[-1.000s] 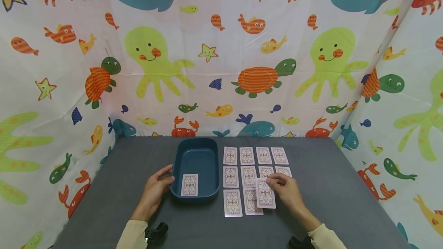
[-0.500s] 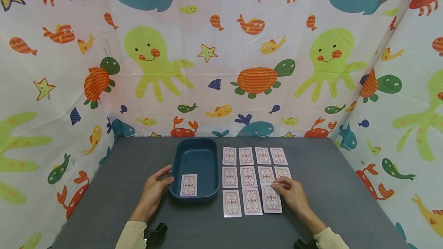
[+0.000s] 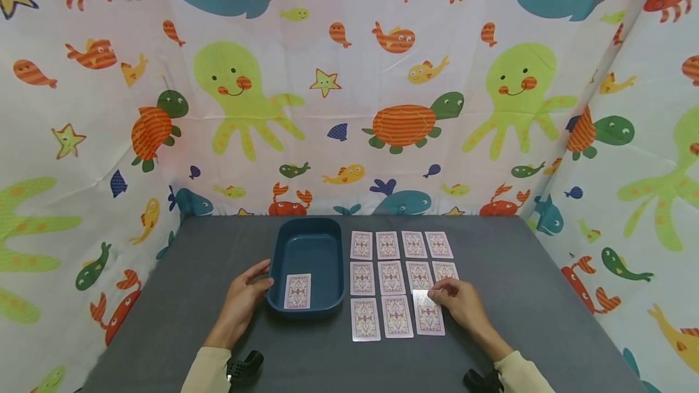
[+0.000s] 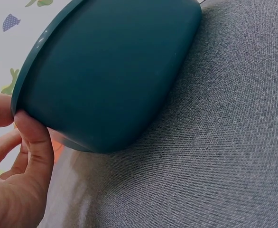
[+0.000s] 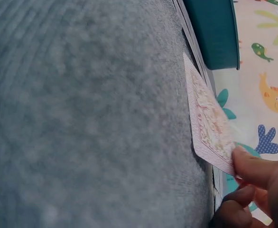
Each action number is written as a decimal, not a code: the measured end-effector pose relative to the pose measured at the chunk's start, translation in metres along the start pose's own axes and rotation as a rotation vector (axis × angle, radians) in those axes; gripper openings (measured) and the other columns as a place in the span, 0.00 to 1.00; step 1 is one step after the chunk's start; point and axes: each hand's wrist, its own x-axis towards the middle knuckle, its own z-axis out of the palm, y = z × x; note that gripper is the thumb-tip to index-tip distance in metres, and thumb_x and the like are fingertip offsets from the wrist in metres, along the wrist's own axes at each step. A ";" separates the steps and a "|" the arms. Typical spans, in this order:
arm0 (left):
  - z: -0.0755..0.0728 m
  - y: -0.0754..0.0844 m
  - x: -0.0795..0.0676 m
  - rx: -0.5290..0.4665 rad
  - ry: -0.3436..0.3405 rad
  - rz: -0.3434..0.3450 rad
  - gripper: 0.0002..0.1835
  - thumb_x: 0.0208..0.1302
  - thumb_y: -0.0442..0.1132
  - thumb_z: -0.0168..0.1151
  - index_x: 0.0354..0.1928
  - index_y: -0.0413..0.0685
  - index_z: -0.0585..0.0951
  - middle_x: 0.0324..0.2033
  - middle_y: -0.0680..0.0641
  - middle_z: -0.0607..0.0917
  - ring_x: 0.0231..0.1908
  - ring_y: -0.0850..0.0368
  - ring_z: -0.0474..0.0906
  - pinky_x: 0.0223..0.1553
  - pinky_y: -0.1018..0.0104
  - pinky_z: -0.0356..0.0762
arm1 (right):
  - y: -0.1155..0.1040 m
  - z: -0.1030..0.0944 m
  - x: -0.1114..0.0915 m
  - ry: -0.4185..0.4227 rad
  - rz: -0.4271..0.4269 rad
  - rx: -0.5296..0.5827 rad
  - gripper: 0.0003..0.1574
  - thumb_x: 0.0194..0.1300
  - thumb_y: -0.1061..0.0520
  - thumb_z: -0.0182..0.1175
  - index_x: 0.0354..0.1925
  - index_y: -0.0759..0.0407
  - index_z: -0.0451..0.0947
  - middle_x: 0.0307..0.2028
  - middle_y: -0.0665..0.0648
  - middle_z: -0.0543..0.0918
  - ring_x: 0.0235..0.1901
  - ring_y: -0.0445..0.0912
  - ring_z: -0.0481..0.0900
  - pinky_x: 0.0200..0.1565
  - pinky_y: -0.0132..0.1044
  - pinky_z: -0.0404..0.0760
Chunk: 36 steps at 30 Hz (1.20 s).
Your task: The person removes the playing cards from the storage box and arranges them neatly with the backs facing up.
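Note:
A dark teal plastic bin (image 3: pixel 317 259) stands on the table with one playing card (image 3: pixel 297 292) face down at its near end. My left hand (image 3: pixel 240 302) holds the bin's left rim; in the left wrist view, the thumb (image 4: pixel 36 142) presses the rim's outside. My right hand (image 3: pixel 461 305) pinches the far right corner of another face-down playing card (image 3: pixel 428 315), at the right end of the nearest row. In the right wrist view this held card (image 5: pixel 206 116) is tilted, its gripped corner lifted off the cloth.
Rows of several face-down playing cards (image 3: pixel 390 278) lie right of the bin. A grey cloth (image 3: pixel 306 356) covers the table. Behind and at the sides hangs a curtain (image 3: pixel 349 132) printed with sea animals.
My right hand has carried the card rightward, off the neighbouring front-row card it overlapped, and down to the end of that row. The left hand stays on the bin.

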 end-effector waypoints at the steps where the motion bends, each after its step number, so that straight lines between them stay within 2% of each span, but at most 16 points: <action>1: 0.000 0.000 0.000 0.001 -0.001 0.002 0.27 0.68 0.36 0.57 0.68 0.53 0.70 0.64 0.46 0.71 0.56 0.50 0.70 0.53 0.63 0.71 | 0.000 0.000 0.001 -0.004 0.002 -0.007 0.06 0.53 0.57 0.73 0.29 0.55 0.84 0.19 0.49 0.76 0.21 0.36 0.68 0.27 0.30 0.67; 6: -0.001 -0.002 0.000 0.000 0.003 0.012 0.27 0.68 0.36 0.57 0.69 0.52 0.69 0.64 0.45 0.71 0.56 0.51 0.70 0.53 0.64 0.70 | 0.001 0.002 0.003 -0.027 0.020 -0.032 0.09 0.52 0.56 0.74 0.28 0.55 0.83 0.19 0.50 0.77 0.20 0.36 0.68 0.27 0.30 0.67; 15: 0.000 -0.001 0.001 0.010 -0.005 0.005 0.27 0.69 0.37 0.57 0.69 0.54 0.69 0.65 0.47 0.70 0.57 0.51 0.69 0.52 0.64 0.70 | 0.004 0.002 0.006 -0.017 0.055 -0.064 0.12 0.51 0.54 0.76 0.28 0.56 0.81 0.19 0.49 0.76 0.20 0.36 0.68 0.26 0.30 0.66; 22: 0.000 0.001 0.000 0.014 -0.018 0.018 0.28 0.69 0.37 0.56 0.70 0.53 0.68 0.67 0.45 0.68 0.58 0.50 0.68 0.52 0.64 0.69 | 0.000 0.000 0.005 0.001 0.067 -0.055 0.10 0.53 0.55 0.74 0.29 0.56 0.81 0.20 0.49 0.75 0.21 0.37 0.68 0.27 0.30 0.66; 28: 0.000 -0.001 0.001 0.003 -0.015 0.012 0.27 0.69 0.37 0.56 0.70 0.53 0.68 0.67 0.45 0.69 0.59 0.50 0.68 0.56 0.60 0.69 | -0.010 -0.006 0.001 0.029 0.056 0.023 0.08 0.56 0.57 0.72 0.32 0.59 0.83 0.23 0.53 0.79 0.23 0.37 0.71 0.27 0.30 0.70; 36: 0.000 0.001 0.001 -0.004 -0.010 0.013 0.27 0.68 0.36 0.57 0.69 0.52 0.69 0.66 0.44 0.70 0.57 0.50 0.70 0.55 0.61 0.70 | -0.034 -0.019 -0.002 0.019 0.114 0.154 0.13 0.61 0.52 0.69 0.40 0.59 0.81 0.31 0.56 0.82 0.23 0.42 0.76 0.24 0.33 0.75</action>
